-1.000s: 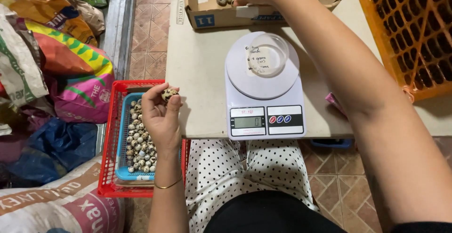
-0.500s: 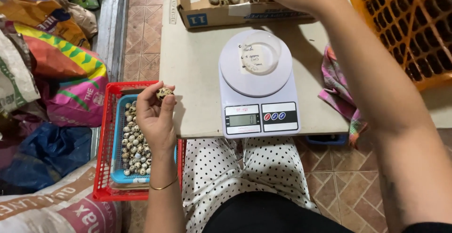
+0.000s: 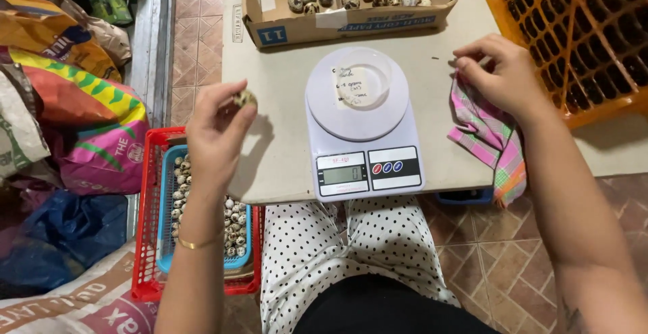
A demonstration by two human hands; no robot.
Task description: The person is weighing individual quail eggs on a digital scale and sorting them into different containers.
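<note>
Head view. The left hand [image 3: 217, 128] is raised beside the worktop [image 3: 283, 104], its fingertips pinching one speckled quail egg [image 3: 244, 97] clear of every surface, well placed for inspection. Directly below it, on the floor, a blue basket [image 3: 165, 239] nested inside a red crate [image 3: 145, 280] holds many more such eggs, within easy reach of that hand. The right hand [image 3: 503, 77] rests on the worktop with fingers curled, pinching the upper edge of a pink and green plaid cloth [image 3: 496, 145] that drapes over the worktop's front edge. A white digital kitchen scale [image 3: 361, 121] stands between the two hands, its platter bare apart from a paper note. Behind it, a divided cardboard box [image 3: 351, 20] carries eggs grouped in its compartments. An orange plastic crate [image 3: 580, 37] sits at the far right.
</note>
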